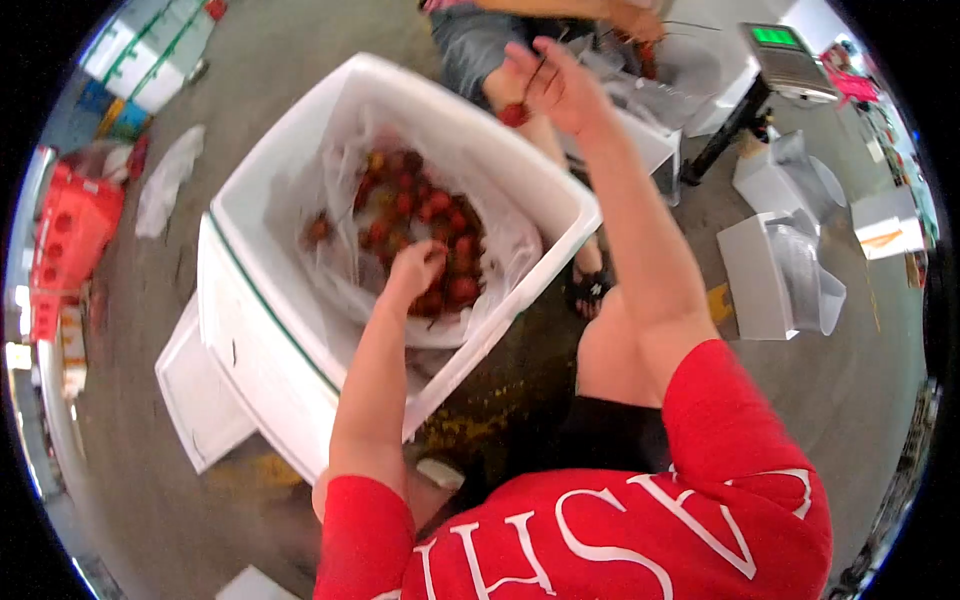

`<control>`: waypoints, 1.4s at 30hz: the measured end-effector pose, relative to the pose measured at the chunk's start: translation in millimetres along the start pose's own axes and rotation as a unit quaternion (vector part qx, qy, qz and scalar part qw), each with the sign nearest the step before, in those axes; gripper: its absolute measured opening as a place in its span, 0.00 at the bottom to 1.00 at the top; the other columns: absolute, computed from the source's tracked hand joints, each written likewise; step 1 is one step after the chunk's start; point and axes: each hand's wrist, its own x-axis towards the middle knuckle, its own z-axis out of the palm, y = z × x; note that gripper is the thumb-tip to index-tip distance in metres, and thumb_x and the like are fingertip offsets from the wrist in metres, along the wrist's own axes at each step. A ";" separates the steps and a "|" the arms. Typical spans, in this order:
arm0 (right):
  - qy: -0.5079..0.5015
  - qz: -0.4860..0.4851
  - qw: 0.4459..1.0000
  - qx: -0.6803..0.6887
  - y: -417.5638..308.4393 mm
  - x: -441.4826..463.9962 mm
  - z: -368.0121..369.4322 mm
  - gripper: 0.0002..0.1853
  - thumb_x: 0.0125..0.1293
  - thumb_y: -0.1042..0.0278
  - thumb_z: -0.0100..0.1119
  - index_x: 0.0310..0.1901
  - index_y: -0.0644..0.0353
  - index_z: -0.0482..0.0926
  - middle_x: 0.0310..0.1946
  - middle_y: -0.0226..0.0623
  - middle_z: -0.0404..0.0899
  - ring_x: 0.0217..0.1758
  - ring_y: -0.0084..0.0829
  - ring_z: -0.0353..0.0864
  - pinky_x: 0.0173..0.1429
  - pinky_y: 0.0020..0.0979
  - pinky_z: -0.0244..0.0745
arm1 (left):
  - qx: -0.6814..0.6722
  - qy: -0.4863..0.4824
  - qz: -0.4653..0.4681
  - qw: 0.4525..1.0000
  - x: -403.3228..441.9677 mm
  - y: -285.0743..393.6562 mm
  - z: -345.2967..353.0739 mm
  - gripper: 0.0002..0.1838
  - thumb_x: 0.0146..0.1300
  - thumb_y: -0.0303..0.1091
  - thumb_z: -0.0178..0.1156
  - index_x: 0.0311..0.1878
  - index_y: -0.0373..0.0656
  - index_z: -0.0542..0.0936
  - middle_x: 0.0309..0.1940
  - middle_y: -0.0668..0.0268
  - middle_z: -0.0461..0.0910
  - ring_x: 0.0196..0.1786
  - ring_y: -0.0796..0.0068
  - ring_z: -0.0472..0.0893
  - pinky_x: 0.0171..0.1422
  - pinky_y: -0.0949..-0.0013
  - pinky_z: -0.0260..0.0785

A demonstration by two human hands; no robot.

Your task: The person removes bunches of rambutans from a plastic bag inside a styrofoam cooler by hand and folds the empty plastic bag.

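A large white foam box (252, 190) stands before me, lined with a clear plastic bag (515, 235). Many red lychees (462, 290) with dark stems lie in the bag. My left hand (415, 268) reaches down among them, its fingers curled together at the fruit; what they grip is hidden. Above the box's far right edge, my right hand (568, 95) is raised with some fingers stretched out. A thin dark stem runs between those fingers, and a red lychee (514, 115) hangs beside them. One brownish fruit (317, 230) sits apart at the bag's left side.
Across from me sits another person, whose hand (637, 20) is over a bag-lined box (640, 150). A scale with a green display (775, 37) stands at the right. Foam boxes with plastic liners (760, 275) are on the floor. Red crates (75, 230) stand at the left.
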 end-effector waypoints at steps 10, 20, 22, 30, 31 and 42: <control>-0.062 0.107 0.970 -0.209 35.3 0.5 17.4 0.12 0.71 0.67 0.51 0.48 0.67 0.77 0.28 0.32 0.75 0.23 0.22 0.64 0.27 0.22 0.62 | -0.171 -0.010 -0.190 0.967 -2.1 -1.3 -11.2 0.17 0.65 0.41 0.61 0.44 0.33 0.81 0.39 0.61 0.82 0.40 0.72 0.78 0.48 0.71 0.69; -0.133 0.152 0.922 -0.329 40.9 -14.8 45.7 0.15 0.73 0.59 0.51 0.52 0.60 0.78 0.46 0.34 0.81 0.50 0.23 0.78 0.56 0.25 0.72 | -0.329 0.220 -0.055 0.917 -23.9 85.1 -136.8 0.15 0.74 0.44 0.50 0.41 0.42 0.76 0.33 0.68 0.80 0.36 0.79 0.80 0.39 0.75 0.74; -0.156 0.135 0.909 -0.362 43.2 -17.1 50.2 0.17 0.73 0.57 0.53 0.54 0.60 0.78 0.47 0.33 0.81 0.51 0.22 0.78 0.56 0.25 0.71 | -0.324 0.199 0.014 0.925 -20.7 104.2 -166.1 0.12 0.73 0.43 0.52 0.41 0.44 0.76 0.30 0.72 0.79 0.37 0.80 0.82 0.37 0.76 0.71; -0.196 -0.020 0.881 -0.431 63.9 -21.7 89.0 0.15 0.68 0.57 0.58 0.46 0.57 0.86 0.27 0.21 0.80 0.29 0.14 0.73 0.34 0.20 0.70 | -0.052 0.167 0.124 0.977 10.7 161.1 -208.6 0.16 0.69 0.45 0.57 0.39 0.41 0.81 0.32 0.72 0.79 0.34 0.84 0.75 0.38 0.75 0.70; -0.194 -0.036 0.877 -0.439 66.1 -21.4 89.1 0.15 0.68 0.58 0.58 0.46 0.58 0.85 0.27 0.21 0.81 0.28 0.15 0.73 0.33 0.21 0.70 | -0.033 0.207 0.154 0.965 14.9 160.8 -206.6 0.16 0.69 0.45 0.57 0.38 0.40 0.81 0.30 0.72 0.78 0.33 0.84 0.74 0.37 0.75 0.68; -0.061 0.156 0.934 -0.316 64.1 -26.5 62.6 0.13 0.66 0.59 0.63 0.39 0.61 0.85 0.32 0.31 0.84 0.32 0.23 0.80 0.33 0.26 0.71 | -0.298 0.136 0.160 0.931 0.1 130.3 -155.1 0.23 0.69 0.43 0.57 0.65 0.48 0.72 0.45 0.70 0.80 0.43 0.76 0.80 0.49 0.73 0.72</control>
